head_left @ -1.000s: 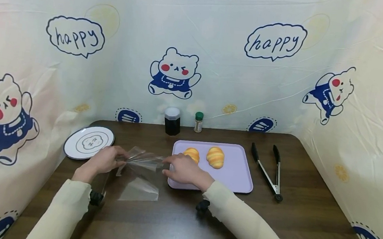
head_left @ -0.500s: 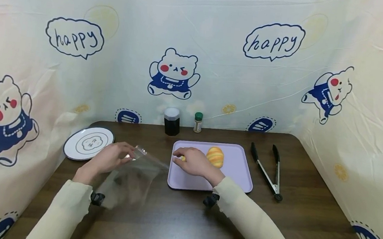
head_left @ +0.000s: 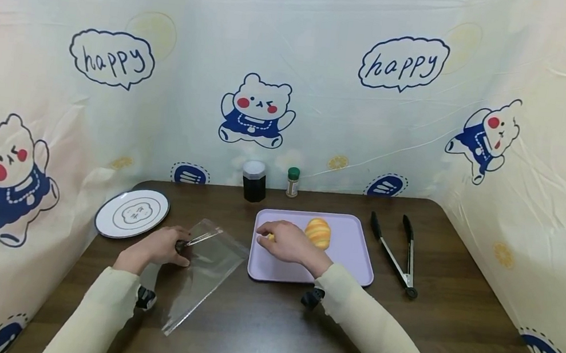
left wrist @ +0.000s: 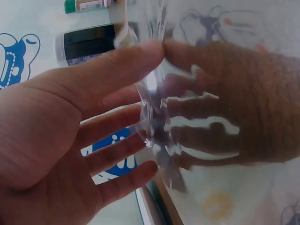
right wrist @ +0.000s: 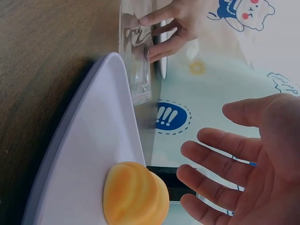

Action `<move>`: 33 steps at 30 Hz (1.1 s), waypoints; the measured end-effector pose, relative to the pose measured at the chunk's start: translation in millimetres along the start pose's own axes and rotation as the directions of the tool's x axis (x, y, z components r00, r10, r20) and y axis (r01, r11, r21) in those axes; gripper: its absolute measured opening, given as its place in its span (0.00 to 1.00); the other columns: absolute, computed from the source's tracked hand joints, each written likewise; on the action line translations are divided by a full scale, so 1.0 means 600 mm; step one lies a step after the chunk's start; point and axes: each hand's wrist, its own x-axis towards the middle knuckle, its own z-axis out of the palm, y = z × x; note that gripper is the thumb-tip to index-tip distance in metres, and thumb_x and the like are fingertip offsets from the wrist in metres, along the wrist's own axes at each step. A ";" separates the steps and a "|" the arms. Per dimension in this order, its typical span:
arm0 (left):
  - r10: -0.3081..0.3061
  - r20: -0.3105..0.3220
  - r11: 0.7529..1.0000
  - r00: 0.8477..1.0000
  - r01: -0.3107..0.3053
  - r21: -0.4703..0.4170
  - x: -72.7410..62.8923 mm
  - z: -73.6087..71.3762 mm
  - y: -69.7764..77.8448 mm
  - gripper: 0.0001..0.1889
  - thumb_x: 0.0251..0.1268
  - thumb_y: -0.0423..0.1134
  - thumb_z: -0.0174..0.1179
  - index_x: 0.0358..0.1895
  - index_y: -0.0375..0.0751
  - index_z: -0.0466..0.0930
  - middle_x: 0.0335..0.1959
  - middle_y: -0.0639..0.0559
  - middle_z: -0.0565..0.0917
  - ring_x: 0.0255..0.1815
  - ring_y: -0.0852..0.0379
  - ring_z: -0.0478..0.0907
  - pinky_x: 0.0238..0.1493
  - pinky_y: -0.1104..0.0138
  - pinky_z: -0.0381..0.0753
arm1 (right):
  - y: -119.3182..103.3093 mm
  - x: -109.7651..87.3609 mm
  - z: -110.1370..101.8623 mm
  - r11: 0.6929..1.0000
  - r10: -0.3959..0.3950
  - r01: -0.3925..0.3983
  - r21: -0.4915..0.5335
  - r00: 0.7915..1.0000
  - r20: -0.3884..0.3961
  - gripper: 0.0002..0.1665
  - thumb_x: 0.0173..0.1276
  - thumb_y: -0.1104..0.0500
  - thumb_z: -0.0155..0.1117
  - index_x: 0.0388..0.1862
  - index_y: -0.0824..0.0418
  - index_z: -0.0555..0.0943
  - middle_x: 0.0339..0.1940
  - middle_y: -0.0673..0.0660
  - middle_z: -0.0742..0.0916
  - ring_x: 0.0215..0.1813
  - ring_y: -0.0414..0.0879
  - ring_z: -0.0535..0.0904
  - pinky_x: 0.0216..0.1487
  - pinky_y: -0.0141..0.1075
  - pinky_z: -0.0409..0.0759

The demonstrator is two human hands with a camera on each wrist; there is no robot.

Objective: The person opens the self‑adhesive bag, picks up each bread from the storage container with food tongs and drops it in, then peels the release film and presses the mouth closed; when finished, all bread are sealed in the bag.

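Note:
My left hand (head_left: 158, 248) is at the edge of a clear plastic bag (head_left: 213, 270), left of the lilac tray (head_left: 343, 263). In the left wrist view, its thumb tip touches the shiny bag film (left wrist: 154, 108), the fingers are spread and nearly straight, and the film mirrors them. Over the tray's left side hovers my right hand (head_left: 288, 243), its fingers relaxed and apart with nothing between them, as the right wrist view shows. Below it a striped yellow bread roll (right wrist: 133, 194) sits on the tray; in the head view the hand mostly hides it. A second roll (head_left: 318, 233) lies beside it.
A white plate (head_left: 129, 215) with a dark rim is at the back left. A dark jar (head_left: 254, 182) with a white lid and a small green-capped bottle (head_left: 292, 183) stand along the back edge. Spread tongs (head_left: 403, 264) lie right of the tray.
My right hand let go of the bag and moved right over the tray, covering the left roll. My left hand lowered slightly, and the bag swung and spread out flatter toward the front.

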 end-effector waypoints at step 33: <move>0.143 -0.369 0.990 0.918 -0.139 0.038 -0.007 -0.037 0.031 0.03 0.65 0.38 0.66 0.39 0.44 0.85 0.48 0.48 0.86 0.51 0.46 0.83 0.53 0.48 0.81 | 0.014 -0.005 -0.011 0.996 0.037 -0.034 0.078 0.999 -0.039 0.23 0.76 0.46 0.56 0.61 0.57 0.81 0.56 0.53 0.88 0.59 0.50 0.82 0.62 0.44 0.79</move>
